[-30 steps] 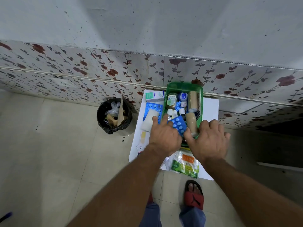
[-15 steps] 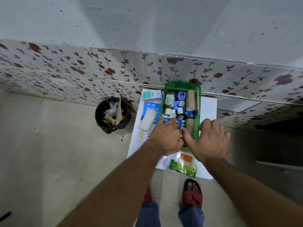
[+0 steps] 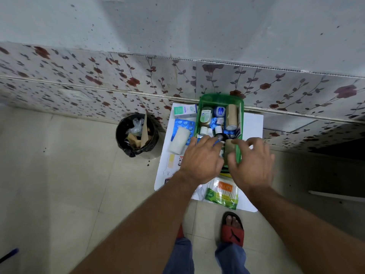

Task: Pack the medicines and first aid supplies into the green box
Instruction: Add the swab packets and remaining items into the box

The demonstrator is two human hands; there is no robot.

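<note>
The green box [image 3: 221,98] stands on a white board [image 3: 253,123] against the wall. It holds bottles, a blue jar [image 3: 219,111] and a tan bandage roll [image 3: 231,117]. My left hand [image 3: 201,159] lies flat over the box's near end, fingers stretched out, with a blue edge showing at the fingertips. My right hand [image 3: 250,165] pinches a second tan roll [image 3: 229,148] at the box's near right corner. Left of the box lie a white bandage roll [image 3: 179,141], a blue blister pack [image 3: 183,125], a white-teal carton [image 3: 184,111] and a plaster strip [image 3: 171,161]. A cotton swab packet [image 3: 222,192] lies near me.
A black bin [image 3: 136,135] with rubbish stands on the tiled floor left of the board. The flowered wall panel runs right behind the box. My foot in a red sandal [image 3: 233,228] is just below the board. A blue pen [image 3: 8,255] lies at the far lower left.
My left hand pushed the blue blister pack it held down into the box, where it is now mostly hidden. My right hand shifted onto the near tan roll.
</note>
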